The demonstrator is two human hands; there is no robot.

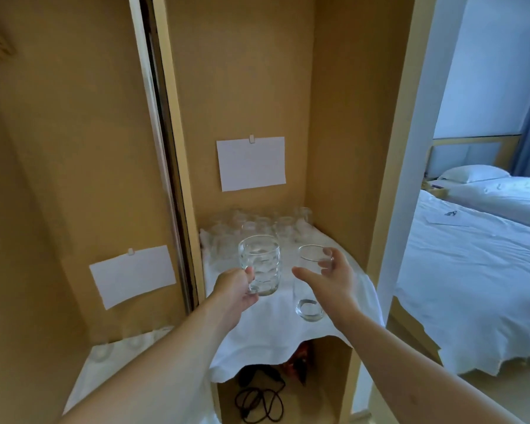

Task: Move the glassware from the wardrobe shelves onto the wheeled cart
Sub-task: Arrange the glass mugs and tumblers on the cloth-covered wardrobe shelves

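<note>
My left hand (237, 290) holds a mug (260, 264) by its handle, fingers curled tight around it. My right hand (331, 278) is wrapped around a tall glass (310, 281), thumb on one side and fingers on the other. Both are just above the white cloth (273, 328) on the wardrobe shelf (354, 261).

Glass is hard, smooth and slippery, and I think it will break if it drops. The mug looks thick and heavy, so the handle is the best place to hold it. The tall glass looks thin and light, so I hold it around the middle.

Both are empty (no water inside). More glasses (257, 224) stand close together at the back of the shelf, and a few more (132, 342) sit on the lower shelf to the left. I cannot see the cart.
</note>
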